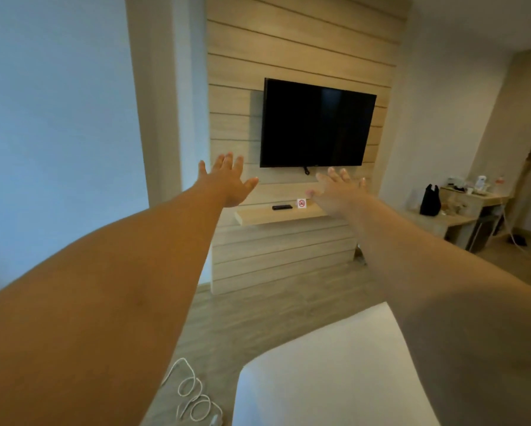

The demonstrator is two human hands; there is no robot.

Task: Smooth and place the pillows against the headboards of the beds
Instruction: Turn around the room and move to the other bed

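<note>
Both my arms stretch straight out in front of me, toward the wall with the television. My left hand (229,181) is open, fingers spread, holding nothing. My right hand (338,192) is open too, palm down, empty. The white foot corner of a bed (328,370) lies below my right arm at the bottom of the view. No pillow and no headboard are in sight.
A black television (316,124) hangs on a slatted wood panel, above a small shelf (276,215) with a remote and a no-smoking sign. A coiled white cable (193,395) lies on the wood floor by the bed. A desk (470,204) with a black bag stands at right.
</note>
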